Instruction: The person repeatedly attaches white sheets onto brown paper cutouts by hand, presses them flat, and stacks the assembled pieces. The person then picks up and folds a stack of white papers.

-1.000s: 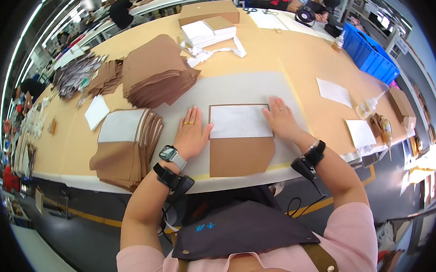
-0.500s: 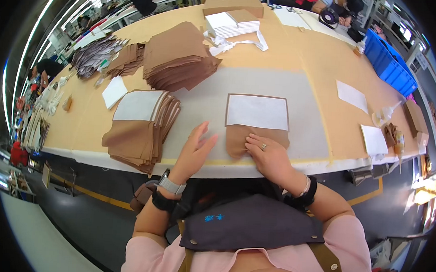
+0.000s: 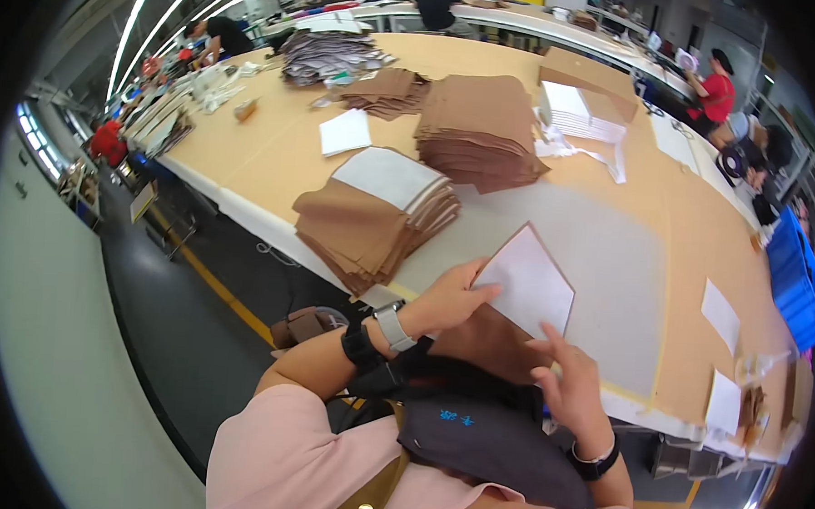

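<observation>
A brown sheet of fabric or leather [image 3: 487, 342] with a white panel [image 3: 532, 280] on its upper part lies tilted over the front edge of the table. My left hand [image 3: 456, 298] grips it at the left edge, thumb on top and the other fingers hidden beneath. Close to the panel's lower right corner is my right hand [image 3: 573, 385], fingers apart and holding nothing; whether a fingertip touches the sheet I cannot tell. Left of these, a stack of similar brown pieces [image 3: 350, 220] has a white panel [image 3: 388, 176] on top.
Behind stand a tall brown stack [image 3: 477, 121], a smaller brown pile [image 3: 387, 92], greyish sheets [image 3: 330, 60] and a white stack [image 3: 573, 112]. A blue crate [image 3: 791, 280], white sheets [image 3: 724, 403] and bottles are at the right. Other people work farther back.
My left hand has moved onto the brown sheet and grips it. The sheet has turned and shifted towards me. My right hand has come off its brown part. The view has swung left.
</observation>
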`<act>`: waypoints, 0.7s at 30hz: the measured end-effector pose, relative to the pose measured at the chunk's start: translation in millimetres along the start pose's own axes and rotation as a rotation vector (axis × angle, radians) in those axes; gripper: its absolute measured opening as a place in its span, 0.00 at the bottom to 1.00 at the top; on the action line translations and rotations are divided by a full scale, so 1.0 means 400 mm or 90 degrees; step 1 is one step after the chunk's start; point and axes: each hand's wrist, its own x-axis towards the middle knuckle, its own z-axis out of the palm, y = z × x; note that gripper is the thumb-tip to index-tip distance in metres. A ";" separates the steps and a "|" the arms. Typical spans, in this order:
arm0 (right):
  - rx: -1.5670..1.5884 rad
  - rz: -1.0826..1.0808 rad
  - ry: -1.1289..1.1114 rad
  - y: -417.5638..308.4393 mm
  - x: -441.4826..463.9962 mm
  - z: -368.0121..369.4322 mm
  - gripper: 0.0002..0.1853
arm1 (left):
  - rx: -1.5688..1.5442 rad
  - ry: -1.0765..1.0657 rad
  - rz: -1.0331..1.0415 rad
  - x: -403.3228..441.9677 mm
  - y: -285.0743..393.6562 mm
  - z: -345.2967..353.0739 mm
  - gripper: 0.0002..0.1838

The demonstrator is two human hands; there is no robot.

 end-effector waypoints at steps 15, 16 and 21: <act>-0.023 0.201 0.205 0.118 -0.006 0.060 0.09 | 0.202 0.351 -0.315 0.107 0.098 -0.694 0.18; -0.079 0.185 0.208 0.111 -0.007 0.061 0.09 | 0.149 0.346 -0.311 0.112 0.086 -0.703 0.21; -0.202 0.111 0.209 0.105 0.000 0.069 0.08 | 0.038 0.326 -0.254 0.132 0.076 -0.712 0.21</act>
